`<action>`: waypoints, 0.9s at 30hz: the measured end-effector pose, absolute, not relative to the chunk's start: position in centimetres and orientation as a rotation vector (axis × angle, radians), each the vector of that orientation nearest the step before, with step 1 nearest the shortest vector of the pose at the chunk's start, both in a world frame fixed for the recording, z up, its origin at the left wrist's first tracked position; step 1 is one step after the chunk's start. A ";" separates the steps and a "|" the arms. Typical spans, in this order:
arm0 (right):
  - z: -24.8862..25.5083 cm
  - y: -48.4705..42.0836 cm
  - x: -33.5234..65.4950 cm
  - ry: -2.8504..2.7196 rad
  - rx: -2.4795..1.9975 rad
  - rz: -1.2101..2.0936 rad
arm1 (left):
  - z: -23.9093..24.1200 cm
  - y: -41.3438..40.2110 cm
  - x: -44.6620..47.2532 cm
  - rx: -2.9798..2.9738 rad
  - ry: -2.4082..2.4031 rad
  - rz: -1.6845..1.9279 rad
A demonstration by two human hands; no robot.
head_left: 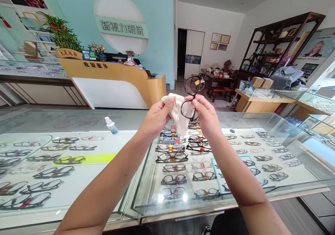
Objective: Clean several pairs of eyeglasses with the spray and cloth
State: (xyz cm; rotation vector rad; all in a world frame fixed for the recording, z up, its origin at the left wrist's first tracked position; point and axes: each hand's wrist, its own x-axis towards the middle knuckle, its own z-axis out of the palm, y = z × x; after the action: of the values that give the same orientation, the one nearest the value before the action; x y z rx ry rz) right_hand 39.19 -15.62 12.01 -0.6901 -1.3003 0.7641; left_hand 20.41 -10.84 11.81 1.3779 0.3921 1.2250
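Observation:
Out in front of me, above the glass display case, my right hand (205, 111) pinches a pair of black-framed eyeglasses (193, 85) near the bridge. The glasses are turned on end, one lens above the fingers and one below, with an orange tag on the upper lens. My left hand (159, 114) is closed on a cream cleaning cloth (180, 118). The cloth hangs down beside the lower lens and partly behind it; whether it touches the lens I cannot tell. A white spray bottle (111, 126) stands on the glass counter, left of my hands.
Below my hands, the glass display case (146, 189) holds rows of eyeglasses (172, 157). Another case with more glasses (54, 172) adjoins it at left. Beyond stand a cashier counter (110, 78), a dark wooden shelf (274, 43) and a tea table (220, 75).

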 end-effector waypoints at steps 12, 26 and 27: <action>11.8 -16.3 37.4 -1.279 -0.619 0.983 | 10.9 -12.5 21.5 1.465 0.466 1.135; 11.9 -17.1 36.5 -1.108 -0.598 1.108 | 10.5 -13.5 22.5 1.476 0.341 1.190; 11.8 -17.1 36.4 -1.134 -0.618 1.073 | 10.4 -13.5 22.7 1.465 0.358 1.239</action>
State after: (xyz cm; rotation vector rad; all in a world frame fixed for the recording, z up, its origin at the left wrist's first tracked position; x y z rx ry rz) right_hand 36.36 -17.11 11.77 -0.6177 -1.1337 1.0733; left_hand 22.69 -13.54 10.44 1.4649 0.3581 1.2390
